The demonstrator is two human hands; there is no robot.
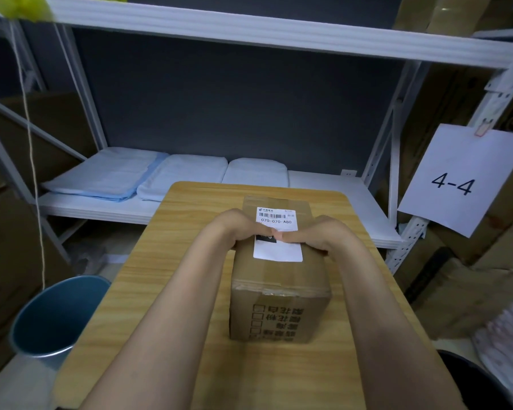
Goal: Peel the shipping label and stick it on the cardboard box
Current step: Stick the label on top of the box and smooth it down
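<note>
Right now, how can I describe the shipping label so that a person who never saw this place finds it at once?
Start at the wooden table in front of the white shelving. On it stands one taped cardboard box, and the shipping label lies on its top face, under both thumbs. It is the only white rectangle there, with a barcode and "070-070-A80" printed at its far end.

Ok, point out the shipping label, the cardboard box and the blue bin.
shipping label [279,253]: head view, blank white lower part.
cardboard box [279,276]: head view, top face near the front edge.
blue bin [30,347]: head view, outer wall.
</note>
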